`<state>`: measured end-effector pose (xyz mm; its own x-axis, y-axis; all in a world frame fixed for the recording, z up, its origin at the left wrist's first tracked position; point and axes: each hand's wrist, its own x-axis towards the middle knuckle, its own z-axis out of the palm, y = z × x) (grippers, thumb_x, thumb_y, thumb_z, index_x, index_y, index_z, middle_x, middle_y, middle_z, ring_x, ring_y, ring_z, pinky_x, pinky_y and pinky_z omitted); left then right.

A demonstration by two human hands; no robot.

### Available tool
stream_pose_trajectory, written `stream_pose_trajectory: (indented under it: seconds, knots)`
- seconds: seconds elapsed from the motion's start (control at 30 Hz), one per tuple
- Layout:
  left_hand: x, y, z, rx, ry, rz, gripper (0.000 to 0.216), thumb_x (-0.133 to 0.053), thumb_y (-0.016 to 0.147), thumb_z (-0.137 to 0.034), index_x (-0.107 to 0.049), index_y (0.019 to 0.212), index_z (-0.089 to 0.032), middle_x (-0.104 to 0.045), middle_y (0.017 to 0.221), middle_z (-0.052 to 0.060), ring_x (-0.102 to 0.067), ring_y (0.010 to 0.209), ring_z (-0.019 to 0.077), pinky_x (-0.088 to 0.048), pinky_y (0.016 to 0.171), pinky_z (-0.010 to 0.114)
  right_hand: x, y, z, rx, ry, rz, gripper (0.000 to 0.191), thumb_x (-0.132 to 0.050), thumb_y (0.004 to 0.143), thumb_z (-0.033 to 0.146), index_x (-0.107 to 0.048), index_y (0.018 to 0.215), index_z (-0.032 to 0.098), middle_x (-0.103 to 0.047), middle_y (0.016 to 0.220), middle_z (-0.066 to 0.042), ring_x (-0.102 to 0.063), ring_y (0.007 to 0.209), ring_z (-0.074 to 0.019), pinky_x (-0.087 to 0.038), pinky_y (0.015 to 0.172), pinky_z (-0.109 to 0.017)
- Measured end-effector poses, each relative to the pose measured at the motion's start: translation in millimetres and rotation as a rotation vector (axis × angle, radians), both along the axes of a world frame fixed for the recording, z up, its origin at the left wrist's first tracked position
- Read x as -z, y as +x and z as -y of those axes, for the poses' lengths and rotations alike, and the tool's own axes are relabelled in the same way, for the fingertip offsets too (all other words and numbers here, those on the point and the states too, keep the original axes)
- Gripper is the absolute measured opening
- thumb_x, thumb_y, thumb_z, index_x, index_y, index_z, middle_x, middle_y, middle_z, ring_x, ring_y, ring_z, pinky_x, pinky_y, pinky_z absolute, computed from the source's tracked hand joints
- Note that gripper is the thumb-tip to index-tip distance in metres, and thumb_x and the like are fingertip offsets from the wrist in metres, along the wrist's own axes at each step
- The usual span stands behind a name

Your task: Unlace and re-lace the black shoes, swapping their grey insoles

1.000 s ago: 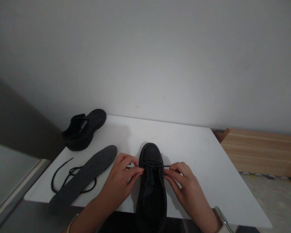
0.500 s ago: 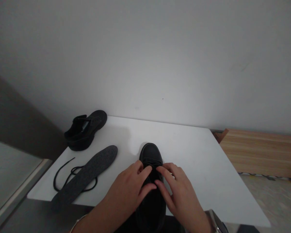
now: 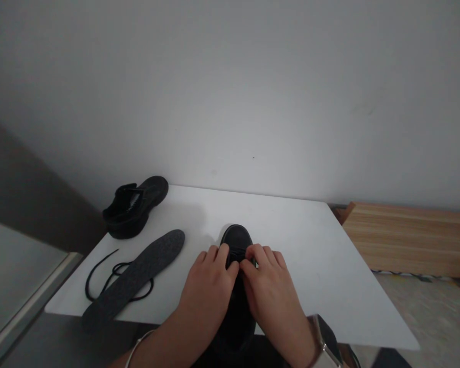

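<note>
A black lace-up shoe (image 3: 236,236) lies in front of me, toe pointing away, its heel end reaching past the table's near edge. My left hand (image 3: 210,281) is closed at the left side of its lacing, thumb pressed near the middle. From the right, my right hand (image 3: 266,276) pinches the other side of the lacing with thumb and forefinger. Dark lace (image 3: 237,253) shows across the shoe just ahead of the fingertips. What exactly lies between the fingers is hidden. The shoe's opening is mostly covered by my hands.
On the white table (image 3: 310,255), a second black shoe (image 3: 128,220) stands at the back left. A dark grey felt insole (image 3: 145,268) lies over a loose black shoelace (image 3: 88,283), overhanging the near edge. A wall rises behind; a wooden board (image 3: 406,237) is at right.
Both hands have moved slightly forward along the shoe, and their fingers have closed in around the lacing. The other shoe, insole and loose shoelace stay put.
</note>
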<state>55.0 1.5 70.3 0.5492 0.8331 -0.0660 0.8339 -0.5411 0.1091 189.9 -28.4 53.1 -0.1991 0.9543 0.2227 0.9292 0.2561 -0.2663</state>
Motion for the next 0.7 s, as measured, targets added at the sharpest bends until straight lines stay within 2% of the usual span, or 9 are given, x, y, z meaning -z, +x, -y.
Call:
stream_pose_trajectory:
  seconds: [0.1, 0.23, 0.33, 0.4, 0.43, 0.5, 0.57, 0.7]
  knots:
    - [-5.4, -10.3, 0.0, 0.019, 0.105, 0.195, 0.017, -0.056, 0.091, -0.007, -0.070, 0.093, -0.017, -0.068, 0.110, 0.012, -0.065, 0.100, 0.0318, -0.056, 0.085, 0.050, -11.9, 9.0, 3.8, -0.040, 0.002, -0.281, 0.022, -0.055, 0.091, 0.002, -0.067, 0.093, 0.020, -0.066, 0.104, -0.007, -0.058, 0.093, -0.0257, -0.049, 0.082, -0.046]
    - [-30.4, -28.5, 1.2, 0.081, -0.007, 0.726, 0.018, -0.048, 0.099, -0.014, -0.064, 0.096, -0.021, -0.071, 0.099, 0.004, -0.067, 0.092, 0.0209, -0.056, 0.082, 0.035, -37.7, 27.2, 10.5, -0.056, 0.069, -0.706, 0.015, -0.054, 0.099, 0.016, -0.065, 0.098, 0.025, -0.070, 0.096, -0.002, -0.064, 0.093, -0.0194, -0.051, 0.084, -0.037]
    - [-44.0, -42.0, 1.0, -0.029, -0.115, 1.081, 0.014, -0.048, 0.102, -0.020, -0.060, 0.099, -0.026, -0.073, 0.091, -0.003, -0.070, 0.089, 0.0140, -0.054, 0.082, 0.025, -48.7, 41.2, 12.6, 0.049, 0.209, -1.042, 0.010, -0.057, 0.099, 0.023, -0.066, 0.099, 0.027, -0.073, 0.093, 0.000, -0.070, 0.096, -0.0174, -0.053, 0.088, -0.033]
    - [-43.6, -49.2, -1.9, -0.121, -0.174, 1.232, 0.010, -0.048, 0.102, -0.022, -0.056, 0.097, -0.026, -0.070, 0.080, -0.005, -0.070, 0.081, 0.0132, -0.054, 0.081, 0.025, -46.7, 48.6, 11.4, 0.087, 0.271, -1.238, 0.006, -0.060, 0.098, 0.025, -0.065, 0.100, 0.026, -0.072, 0.089, 0.001, -0.071, 0.091, -0.0164, -0.054, 0.088, -0.032]
    - [-40.8, -52.1, -4.2, -0.153, -0.194, 1.265, 0.008, -0.049, 0.102, -0.024, -0.055, 0.096, -0.025, -0.067, 0.073, -0.006, -0.068, 0.074, 0.0130, -0.054, 0.077, 0.025, -43.4, 51.4, 10.3, 0.094, 0.271, -1.301, 0.005, -0.060, 0.098, 0.025, -0.064, 0.100, 0.026, -0.071, 0.085, 0.001, -0.070, 0.083, -0.0145, -0.055, 0.082, -0.030]
    - [-32.4, -56.4, -9.8, -0.202, -0.204, 1.198, 0.009, -0.049, 0.101, -0.028, -0.054, 0.094, -0.025, -0.057, 0.064, -0.007, -0.059, 0.061, 0.0125, -0.049, 0.062, 0.024, -34.5, 55.5, 8.8, 0.115, 0.240, -1.323, 0.003, -0.060, 0.097, 0.027, -0.063, 0.098, 0.026, -0.066, 0.077, 0.004, -0.062, 0.066, -0.0102, -0.052, 0.064, -0.022]
    - [-22.6, -58.2, -15.3, -0.216, -0.203, 0.997, 0.016, -0.049, 0.100, -0.033, -0.056, 0.090, -0.023, -0.052, 0.064, -0.006, -0.050, 0.056, 0.0127, -0.040, 0.054, 0.024, -25.6, 57.5, 8.8, 0.151, 0.169, -1.186, 0.005, -0.059, 0.097, 0.029, -0.062, 0.095, 0.026, -0.064, 0.076, 0.003, -0.058, 0.064, -0.0099, -0.045, 0.056, -0.020]
    - [-4.2, -54.0, -21.1, -0.120, -0.331, 0.634, 0.024, -0.051, 0.097, -0.038, -0.064, 0.088, -0.020, -0.061, 0.076, 0.000, -0.055, 0.067, 0.0162, -0.039, 0.062, 0.028, -11.8, 54.5, 12.8, 0.145, -0.111, -0.746, 0.017, -0.056, 0.097, 0.036, -0.066, 0.100, 0.023, -0.069, 0.085, -0.002, -0.060, 0.072, -0.0151, -0.046, 0.063, -0.026]
